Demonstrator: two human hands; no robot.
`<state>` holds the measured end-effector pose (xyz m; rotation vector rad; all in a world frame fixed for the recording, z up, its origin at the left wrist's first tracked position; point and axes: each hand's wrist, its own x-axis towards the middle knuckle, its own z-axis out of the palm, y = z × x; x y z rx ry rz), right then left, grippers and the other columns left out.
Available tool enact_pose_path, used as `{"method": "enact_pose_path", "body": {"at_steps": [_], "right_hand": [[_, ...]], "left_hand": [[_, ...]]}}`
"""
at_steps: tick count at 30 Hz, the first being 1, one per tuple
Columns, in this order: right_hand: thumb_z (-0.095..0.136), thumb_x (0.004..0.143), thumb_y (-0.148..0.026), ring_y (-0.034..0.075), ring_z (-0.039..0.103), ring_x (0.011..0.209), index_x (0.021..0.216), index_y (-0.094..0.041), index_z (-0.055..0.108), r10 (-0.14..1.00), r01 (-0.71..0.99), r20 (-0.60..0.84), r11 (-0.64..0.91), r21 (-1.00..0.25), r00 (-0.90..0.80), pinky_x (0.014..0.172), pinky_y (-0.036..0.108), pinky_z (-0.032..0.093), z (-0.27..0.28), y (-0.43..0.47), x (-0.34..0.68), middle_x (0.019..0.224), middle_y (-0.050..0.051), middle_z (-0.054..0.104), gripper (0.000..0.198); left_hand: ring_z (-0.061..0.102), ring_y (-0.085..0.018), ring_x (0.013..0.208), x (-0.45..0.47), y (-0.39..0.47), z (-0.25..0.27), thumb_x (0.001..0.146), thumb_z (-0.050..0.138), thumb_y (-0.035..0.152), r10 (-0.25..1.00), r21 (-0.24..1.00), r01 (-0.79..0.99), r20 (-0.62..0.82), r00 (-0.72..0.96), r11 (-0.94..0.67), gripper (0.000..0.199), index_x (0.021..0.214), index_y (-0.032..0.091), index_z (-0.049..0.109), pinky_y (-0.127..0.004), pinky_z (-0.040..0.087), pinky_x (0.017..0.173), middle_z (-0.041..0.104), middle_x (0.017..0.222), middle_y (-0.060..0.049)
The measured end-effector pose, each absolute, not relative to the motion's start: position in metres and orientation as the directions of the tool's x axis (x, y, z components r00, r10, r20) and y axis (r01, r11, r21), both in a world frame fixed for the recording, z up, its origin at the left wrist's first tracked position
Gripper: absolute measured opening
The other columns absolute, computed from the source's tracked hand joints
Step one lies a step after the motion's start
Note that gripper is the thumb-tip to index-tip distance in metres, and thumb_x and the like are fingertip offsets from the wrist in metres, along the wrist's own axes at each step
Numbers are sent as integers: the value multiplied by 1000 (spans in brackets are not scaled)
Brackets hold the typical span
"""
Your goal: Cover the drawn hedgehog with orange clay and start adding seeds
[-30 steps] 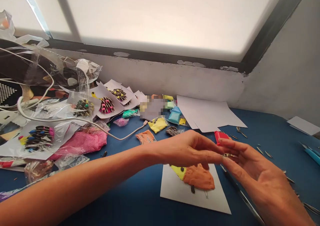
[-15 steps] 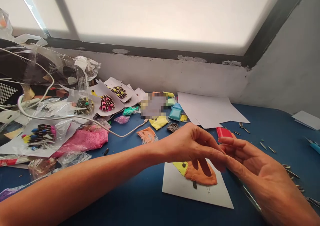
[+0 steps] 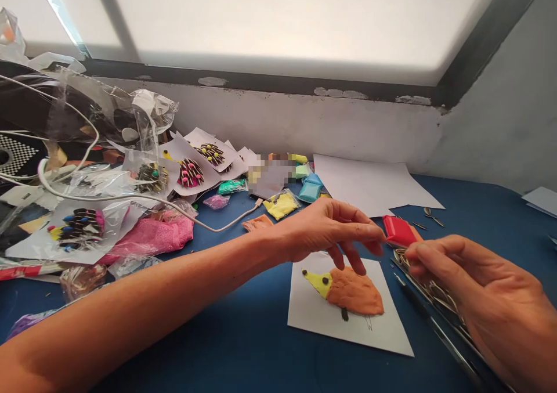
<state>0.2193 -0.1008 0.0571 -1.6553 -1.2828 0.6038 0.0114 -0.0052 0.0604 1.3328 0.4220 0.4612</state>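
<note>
My left hand [image 3: 337, 230] hovers over a white sheet, its thumb and a fingertip pressed together while other fingers hang apart. To its right, my right hand [image 3: 474, 288] holds thumb and forefinger in a pinch. Anything in either pinch is too small or hidden to make out. On the white sheet [image 3: 313, 320] below lies a clay hedgehog [image 3: 354, 291] with an orange body, a yellow head, a black eye and nose, and one dark leg. Beside that leg is a pencilled leg outline. A red clay packet [image 3: 398, 230] lies just beyond my hands.
Metal tools [image 3: 435, 323] lie under and beside my right hand. Clay packets, including a blue one [image 3: 310, 188] and a yellow one [image 3: 281, 205], lie farther back near blank paper [image 3: 361, 184]. At left are finished hedgehog pictures [image 3: 190, 173], plastic bags and a white cable [image 3: 209, 229].
My hands were touching at the fingertips and have drawn apart, the right one towards me and to the right. More of the hedgehog and the metal tools shows now.
</note>
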Motion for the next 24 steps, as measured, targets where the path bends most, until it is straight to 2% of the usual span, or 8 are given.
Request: {"method": "enact_pose_path", "body": {"at_steps": [3, 7, 9, 12, 14, 16, 20, 24], "right_hand": [[73, 66, -65, 22, 72, 66, 81, -27, 76, 918, 536, 153, -73, -841, 366, 50, 26, 57, 61, -98, 220, 76, 4, 76, 41], [72, 70, -61, 20, 71, 59, 83, -29, 75, 910, 619, 287, 43, -784, 300, 47, 26, 54, 62, -103, 215, 71, 1, 76, 34], [70, 77, -56, 17, 69, 60, 82, -30, 72, 888, 733, 417, 152, -663, 193, 53, 26, 55, 59, -110, 212, 72, -2, 75, 27], [67, 85, -48, 15, 64, 66, 93, -31, 68, 800, 861, 600, 306, -407, -1, 63, 27, 53, 55, -118, 206, 86, -2, 70, 19], [63, 90, -44, 15, 61, 71, 95, -29, 66, 741, 886, 663, 374, -273, -108, 64, 28, 50, 53, -119, 202, 91, 0, 66, 16], [62, 91, -41, 15, 61, 75, 95, -28, 64, 700, 887, 693, 417, -199, -174, 66, 28, 48, 53, -117, 199, 92, 1, 63, 13], [62, 92, -35, 16, 65, 82, 94, -28, 62, 693, 874, 692, 446, -193, -201, 77, 29, 49, 54, -115, 199, 94, 0, 65, 7], [62, 92, -37, 18, 69, 91, 99, -30, 67, 700, 876, 690, 435, -208, -184, 84, 30, 50, 58, -119, 203, 100, 0, 70, 11]], "left_hand": [[67, -8, 61, 12, -8, 60, 94, 61, 36, 528, 982, -42, -64, 847, 186, 24, 99, 14, 70, -20, 48, 54, 71, 100, -6], [68, -9, 63, 15, -12, 60, 95, 58, 31, 516, 970, -31, -100, 851, 239, 22, 99, 13, 71, -21, 48, 54, 71, 104, -8], [68, -10, 65, 17, -15, 59, 93, 61, 32, 516, 964, -37, -108, 850, 263, 22, 96, 13, 72, -21, 48, 55, 70, 105, -9], [67, -11, 67, 20, -20, 59, 91, 63, 31, 511, 953, -23, -141, 848, 302, 22, 92, 12, 73, -22, 49, 60, 71, 103, -9], [67, -12, 71, 23, -24, 59, 91, 63, 31, 506, 945, -7, -169, 846, 327, 22, 91, 12, 74, -23, 49, 64, 71, 104, -9], [66, -13, 76, 25, -28, 58, 91, 63, 33, 499, 940, 0, -180, 848, 341, 24, 93, 12, 75, -23, 50, 67, 72, 101, -8], [66, -15, 77, 27, -32, 57, 84, 71, 45, 427, 930, -53, -116, 897, 364, 34, 91, 13, 75, -24, 51, 69, 69, 83, -5], [66, -13, 74, 24, -29, 59, 82, 72, 55, 384, 943, -88, -45, 922, 321, 43, 94, 14, 74, -24, 52, 70, 70, 96, -7]]}}
